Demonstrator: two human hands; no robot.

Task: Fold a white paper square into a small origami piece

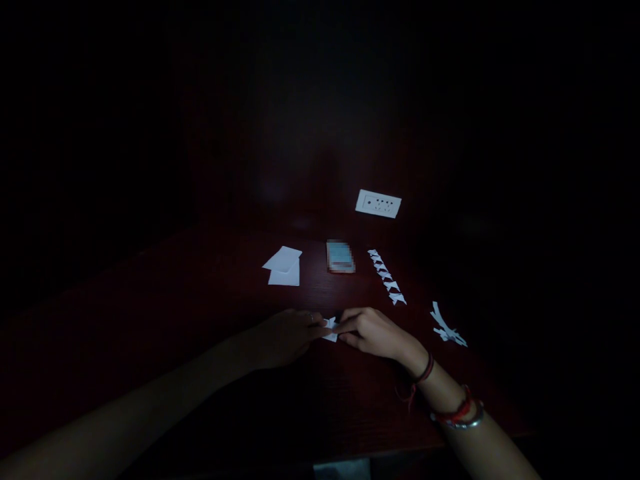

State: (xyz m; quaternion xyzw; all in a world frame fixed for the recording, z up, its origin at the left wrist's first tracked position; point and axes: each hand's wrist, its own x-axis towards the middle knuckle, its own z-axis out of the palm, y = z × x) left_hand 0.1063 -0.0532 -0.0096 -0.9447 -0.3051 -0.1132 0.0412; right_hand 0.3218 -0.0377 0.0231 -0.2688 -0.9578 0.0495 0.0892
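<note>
In a very dark scene, my left hand and my right hand meet over a small white folded paper piece on a dark red wooden table. Both hands have their fingers pinched together on the paper, which shows only as a small white patch between the fingertips. My right wrist wears red threads and a metal bangle.
Beyond the hands lie a pair of white paper sheets, a blurred blue card-like object, a row of several small folded paper shapes and white paper scraps at the right. A white wall socket plate sits behind.
</note>
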